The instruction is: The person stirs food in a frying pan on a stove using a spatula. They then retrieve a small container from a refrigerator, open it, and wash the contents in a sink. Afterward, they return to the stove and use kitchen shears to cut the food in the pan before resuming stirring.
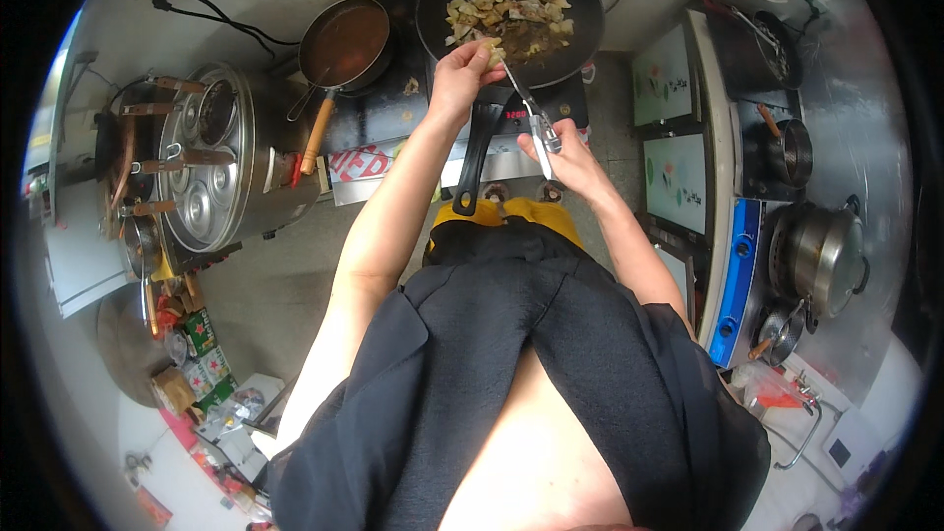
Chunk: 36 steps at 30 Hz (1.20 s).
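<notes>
My left hand pinches a pale piece of food above the near rim of a large black frying pan. Inside the pan lies a heap of chopped, browned food. With my right hand I grip a metal tool with a pale handle, apparently kitchen scissors. Its narrow end reaches up to the food piece at my left fingertips. The pan's black handle points down toward me, between my forearms. Beneath the pan, an induction cooktop shows a lit red display.
Left of the big pan, a smaller pan holds reddish-brown liquid; its wooden handle juts toward me. Farther left stands a large steel pot with several lidded wells. At right are a blue-fronted gas stove and a lidded steel pot.
</notes>
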Each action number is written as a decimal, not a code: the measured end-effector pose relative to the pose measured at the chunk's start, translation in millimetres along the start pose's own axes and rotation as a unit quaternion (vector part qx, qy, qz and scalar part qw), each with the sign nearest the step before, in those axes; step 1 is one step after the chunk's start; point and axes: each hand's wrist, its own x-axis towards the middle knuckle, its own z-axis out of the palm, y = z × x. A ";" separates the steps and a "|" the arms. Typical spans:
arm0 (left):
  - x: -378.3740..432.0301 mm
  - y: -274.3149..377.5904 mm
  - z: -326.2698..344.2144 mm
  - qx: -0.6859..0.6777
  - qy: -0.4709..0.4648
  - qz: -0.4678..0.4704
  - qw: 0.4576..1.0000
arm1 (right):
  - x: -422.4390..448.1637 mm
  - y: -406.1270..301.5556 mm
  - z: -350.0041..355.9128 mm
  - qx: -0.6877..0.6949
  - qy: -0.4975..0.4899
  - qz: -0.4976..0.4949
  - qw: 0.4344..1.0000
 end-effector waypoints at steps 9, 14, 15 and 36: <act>-4.7 -13.2 19.0 0.132 0.070 0.106 0.983 | 17.5 -3.1 5.2 0.023 0.034 -0.023 0.999; -0.9 -15.1 15.9 0.154 0.057 0.061 0.985 | 25.9 -7.7 -8.4 0.037 -0.029 -0.011 0.999; 2.0 -16.5 14.9 0.154 0.058 0.062 0.984 | 31.0 -2.4 -6.7 0.046 -0.012 -0.014 0.999; 53.1 -10.1 17.0 0.129 0.043 -0.061 0.989 | 61.2 12.0 -33.8 0.131 -0.058 0.051 0.988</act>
